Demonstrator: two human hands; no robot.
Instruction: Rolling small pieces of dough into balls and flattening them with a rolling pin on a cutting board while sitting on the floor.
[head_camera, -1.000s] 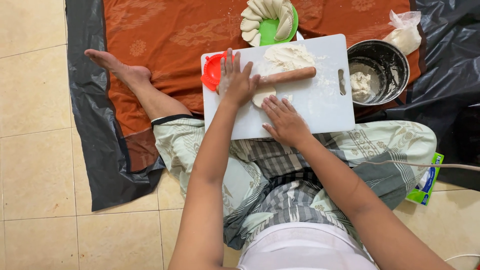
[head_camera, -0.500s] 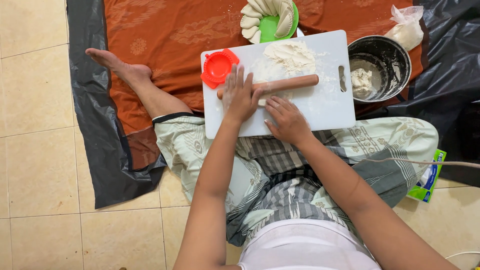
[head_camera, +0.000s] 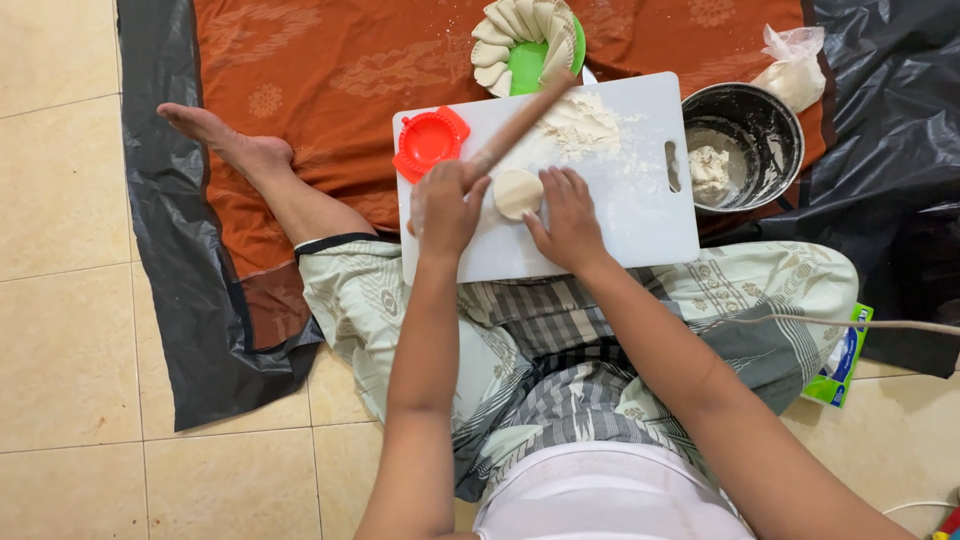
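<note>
The left hand (head_camera: 447, 208) is closed around one end of a wooden rolling pin (head_camera: 520, 123), which slants up across the white cutting board (head_camera: 640, 200). The right hand (head_camera: 568, 218) lies flat, fingers touching a small round of dough (head_camera: 518, 192) on the board, near a red dumpling mould (head_camera: 430, 142).

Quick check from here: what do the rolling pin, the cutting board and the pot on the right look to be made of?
Rolling pin: looks like wood, a plain brown matte rod, held in the left hand.
Cutting board: probably plastic, smooth uniform white with a moulded handle slot, dusted with flour.
Pot: appears to be metal, with a dark, slightly shiny wall smeared with dough.
</note>
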